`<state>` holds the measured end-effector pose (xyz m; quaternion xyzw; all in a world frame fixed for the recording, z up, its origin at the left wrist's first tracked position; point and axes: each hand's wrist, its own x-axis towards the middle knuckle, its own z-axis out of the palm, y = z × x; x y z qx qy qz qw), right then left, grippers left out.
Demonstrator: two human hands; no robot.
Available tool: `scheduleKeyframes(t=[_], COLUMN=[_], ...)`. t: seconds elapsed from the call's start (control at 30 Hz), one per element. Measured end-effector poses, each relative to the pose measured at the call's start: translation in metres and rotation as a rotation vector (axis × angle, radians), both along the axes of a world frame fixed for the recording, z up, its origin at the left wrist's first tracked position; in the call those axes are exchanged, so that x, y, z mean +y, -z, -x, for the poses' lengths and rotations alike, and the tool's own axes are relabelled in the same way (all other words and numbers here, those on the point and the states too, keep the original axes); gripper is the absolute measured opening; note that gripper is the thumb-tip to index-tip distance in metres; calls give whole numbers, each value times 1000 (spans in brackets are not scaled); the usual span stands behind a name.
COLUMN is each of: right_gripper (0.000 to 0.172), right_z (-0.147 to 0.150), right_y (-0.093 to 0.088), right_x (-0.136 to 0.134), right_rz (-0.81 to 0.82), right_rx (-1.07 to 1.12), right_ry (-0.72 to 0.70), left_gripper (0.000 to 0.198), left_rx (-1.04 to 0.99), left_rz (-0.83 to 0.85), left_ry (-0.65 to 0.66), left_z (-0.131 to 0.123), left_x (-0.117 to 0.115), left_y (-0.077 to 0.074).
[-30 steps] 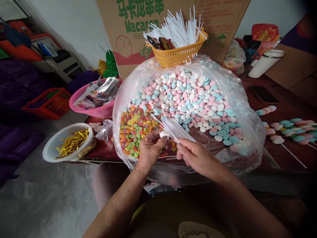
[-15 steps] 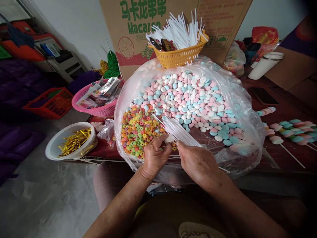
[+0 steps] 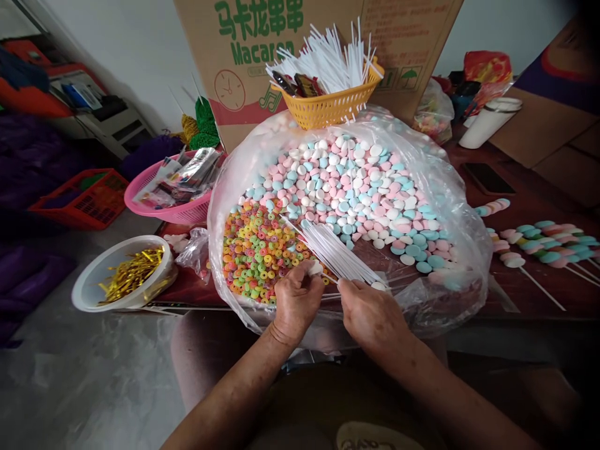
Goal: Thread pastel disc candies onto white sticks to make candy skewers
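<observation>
My left hand (image 3: pixel 297 303) is closed, pinching a white marshmallow (image 3: pixel 314 268) between thumb and fingers. Facing it, my right hand (image 3: pixel 372 315) is closed round a thin white stick (image 3: pixel 330 279), whose end points at the marshmallow. Whether the tip has entered the marshmallow, I cannot tell. Another white round piece (image 3: pixel 379 286) shows just behind my right knuckles. Beyond the hands lies a bundle of white sticks (image 3: pixel 337 253). Colourful gummy rings (image 3: pixel 262 250) are heaped at left, and pink, blue and white marshmallows (image 3: pixel 360 181) spread behind, all on an opened clear plastic bag (image 3: pixel 475 250).
A yellow basket (image 3: pixel 330 109) of sticks stands at the back against a cardboard box (image 3: pixel 248 134). At left are a pink basket (image 3: pixel 187 214) of packets and a white bowl (image 3: pixel 87 290) of gold ties. Marshmallow skewers (image 3: pixel 553 244) and a phone (image 3: pixel 487 179) lie at right.
The view has shifted slightly. A short length of stick now shows between my hands, and the white piece behind my right knuckles has come into sight. My left hand still pinches the marshmallow.
</observation>
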<state>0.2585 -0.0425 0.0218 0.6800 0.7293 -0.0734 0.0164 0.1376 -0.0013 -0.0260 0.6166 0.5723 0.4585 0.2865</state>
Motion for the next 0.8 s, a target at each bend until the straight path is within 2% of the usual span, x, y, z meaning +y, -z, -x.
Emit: scheduleKeyframes(t=[0.07, 0.13, 0.2, 0.23, 0.3, 0.37, 0.47, 0.53, 0.6, 0.7, 0.8], right_gripper=[24, 24, 23, 22, 27, 33, 35, 34, 33, 31, 31], right_z=[1, -4, -19, -29, -50, -64, -65, -57, -49, -40, -28], right_y=[11, 24, 34, 38, 41, 39, 33, 30, 29, 29, 26], right_x=[1, 4, 8, 10, 12, 11, 7, 3, -1, -5, -6], right_rz=[-30, -55, -75, -96, -173, -218, -184, -187, -179, -119, -119], right_rx=[32, 85, 182, 244, 366, 455, 508, 494, 447, 354, 268], right_ry=[12, 23, 14, 12, 45, 80, 45, 40, 48, 21, -19], left_gripper=[22, 24, 29, 34, 43, 40, 20, 11, 11, 23, 26], left_rx=[-29, -38, -5, 34, 173, 377, 571, 453, 162, -306, -542], left_rz=[51, 75, 67, 57, 49, 40, 32, 49, 150, 434, 577], left_ry=[45, 151, 278, 298, 221, 93, 138, 160, 136, 144, 135], left_z=[-8, -12, -8, -4, 8, 19, 30, 35, 40, 42, 35], left_x=[-7, -13, -15, -13, -4, 11, 33, 42, 43, 34, 21], left_y=[3, 6, 3, 0, -8, -15, -16, -13, -12, -16, -20])
